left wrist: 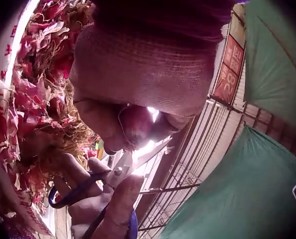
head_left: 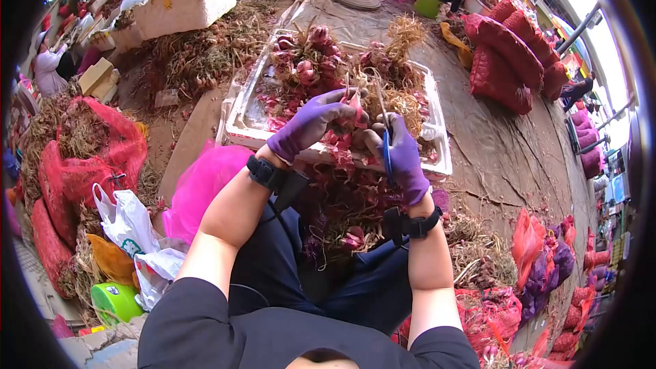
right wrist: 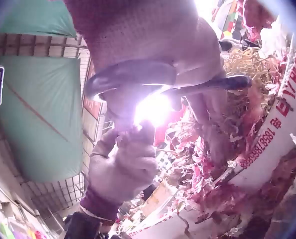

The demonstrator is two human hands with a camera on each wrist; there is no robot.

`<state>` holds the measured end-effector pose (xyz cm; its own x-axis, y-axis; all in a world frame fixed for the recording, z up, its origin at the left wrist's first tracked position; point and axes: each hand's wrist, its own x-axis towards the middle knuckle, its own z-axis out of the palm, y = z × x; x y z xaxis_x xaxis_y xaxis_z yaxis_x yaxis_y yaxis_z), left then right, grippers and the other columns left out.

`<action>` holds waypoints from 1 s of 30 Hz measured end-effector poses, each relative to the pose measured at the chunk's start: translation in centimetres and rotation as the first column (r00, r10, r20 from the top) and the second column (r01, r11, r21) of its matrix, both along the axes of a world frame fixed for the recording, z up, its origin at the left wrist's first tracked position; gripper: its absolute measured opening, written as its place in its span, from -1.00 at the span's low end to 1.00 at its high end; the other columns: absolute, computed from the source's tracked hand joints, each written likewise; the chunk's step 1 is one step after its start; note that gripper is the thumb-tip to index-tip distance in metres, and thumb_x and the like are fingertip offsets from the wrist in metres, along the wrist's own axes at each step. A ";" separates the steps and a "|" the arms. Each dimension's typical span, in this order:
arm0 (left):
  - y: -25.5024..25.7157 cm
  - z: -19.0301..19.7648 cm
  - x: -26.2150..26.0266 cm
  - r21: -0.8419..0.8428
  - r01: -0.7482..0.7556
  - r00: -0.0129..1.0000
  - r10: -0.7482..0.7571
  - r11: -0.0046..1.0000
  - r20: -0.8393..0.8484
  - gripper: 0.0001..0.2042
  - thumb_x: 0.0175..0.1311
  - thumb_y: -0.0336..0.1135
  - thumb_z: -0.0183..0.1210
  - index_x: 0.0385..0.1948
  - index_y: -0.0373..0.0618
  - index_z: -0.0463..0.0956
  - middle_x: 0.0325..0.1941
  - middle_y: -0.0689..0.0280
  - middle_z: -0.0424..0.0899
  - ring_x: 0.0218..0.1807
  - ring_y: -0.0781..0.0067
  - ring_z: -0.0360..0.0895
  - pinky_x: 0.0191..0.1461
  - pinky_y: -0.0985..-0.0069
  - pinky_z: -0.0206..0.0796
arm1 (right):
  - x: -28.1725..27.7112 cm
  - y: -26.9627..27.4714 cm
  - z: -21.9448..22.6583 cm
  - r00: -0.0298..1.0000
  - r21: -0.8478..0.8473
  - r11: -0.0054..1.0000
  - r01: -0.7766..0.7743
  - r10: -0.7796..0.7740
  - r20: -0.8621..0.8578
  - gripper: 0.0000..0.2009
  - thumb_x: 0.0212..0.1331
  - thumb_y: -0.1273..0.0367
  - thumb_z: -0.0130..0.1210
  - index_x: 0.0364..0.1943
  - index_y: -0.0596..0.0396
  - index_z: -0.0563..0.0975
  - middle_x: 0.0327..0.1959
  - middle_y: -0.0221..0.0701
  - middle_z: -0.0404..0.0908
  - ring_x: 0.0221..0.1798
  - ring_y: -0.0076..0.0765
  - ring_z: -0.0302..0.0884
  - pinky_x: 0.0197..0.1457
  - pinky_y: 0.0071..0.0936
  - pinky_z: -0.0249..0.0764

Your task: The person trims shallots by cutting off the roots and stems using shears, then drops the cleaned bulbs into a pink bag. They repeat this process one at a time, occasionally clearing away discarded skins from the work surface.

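Note:
In a purple glove, the left hand (head_left: 311, 123) pinches a red onion bulb (left wrist: 136, 124) between thumb and fingers. The gloved right hand (head_left: 404, 160) grips scissors with blue handles (head_left: 387, 154), its fingers through the loops. In the left wrist view the scissor blades (left wrist: 125, 165) meet the root end of the bulb. Both hands are above a white foam tray (head_left: 242, 113) that bears onion bunches (head_left: 307, 61), dry stalks and loose red skins. Bright glare hides the blade tips in the right wrist view.
Skins and stalks lie between the person's legs. A pink mesh bag (head_left: 205, 191), white plastic bags (head_left: 130, 222) and a green container (head_left: 116, 301) are at the left. Full red sacks (head_left: 502, 61) stand at the upper right; a foam box (head_left: 181, 10) is at the upper left.

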<state>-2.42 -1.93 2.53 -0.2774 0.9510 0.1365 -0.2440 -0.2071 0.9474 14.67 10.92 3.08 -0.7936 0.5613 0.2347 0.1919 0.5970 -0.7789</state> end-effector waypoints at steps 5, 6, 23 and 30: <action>0.1 -0.3 -0.1 0.018 0.089 0.991 -0.087 0.996 -0.103 -0.58 0.32 -0.26 0.04 0.18 -0.19 0.37 -0.19 0.44 0.53 -0.20 0.68 0.43 -0.04 0.67 0.29 | -0.2 -0.3 -0.7 0.999 0.025 0.999 -0.048 0.048 0.005 -0.57 0.13 0.22 0.29 -0.03 0.14 0.42 -0.33 -0.37 0.59 -0.29 -0.51 0.52 -0.17 -0.49 0.46; 0.1 -0.2 -0.2 0.017 0.137 0.975 -0.132 0.990 -0.177 -0.58 0.30 -0.27 0.04 0.18 -0.19 0.37 -0.18 0.46 0.51 -0.20 0.68 0.42 -0.04 0.67 0.29 | -0.2 -0.9 -0.2 0.999 0.071 0.997 -0.042 0.044 -0.026 -0.58 0.14 0.17 0.29 -0.06 0.14 0.45 -0.35 -0.38 0.59 -0.32 -0.55 0.49 -0.20 -0.51 0.44; 0.3 -0.9 0.3 -0.007 0.035 0.991 -0.035 0.999 -0.131 -0.79 0.21 -0.23 0.14 -0.21 -0.11 0.49 -0.27 0.49 0.51 -0.22 0.69 0.41 -0.12 0.67 0.27 | 0.0 -1.0 0.4 1.000 0.330 0.944 -0.018 0.022 -0.011 -0.44 -0.01 0.04 0.36 -0.09 0.15 0.41 -0.40 -0.17 0.56 -0.32 0.01 0.54 -0.23 -0.23 0.42; 0.3 -1.0 0.8 -0.009 0.026 0.989 -0.028 1.000 -0.148 -0.80 0.21 -0.25 0.16 -0.20 -0.11 0.50 -0.34 0.53 0.46 -0.31 0.72 0.34 -0.21 0.66 0.22 | -0.1 -1.7 0.5 0.981 0.190 0.974 0.127 -0.152 0.124 -0.50 0.04 0.03 0.34 -0.19 0.13 0.44 -0.39 -0.24 0.57 -0.43 -0.08 0.54 -0.32 -0.26 0.43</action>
<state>-1.63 -1.60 1.53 -0.2289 0.9590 0.1672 -0.1066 -0.1954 0.9749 14.62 9.23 3.57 -0.7421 0.6270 0.2369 0.3804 0.6850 -0.6214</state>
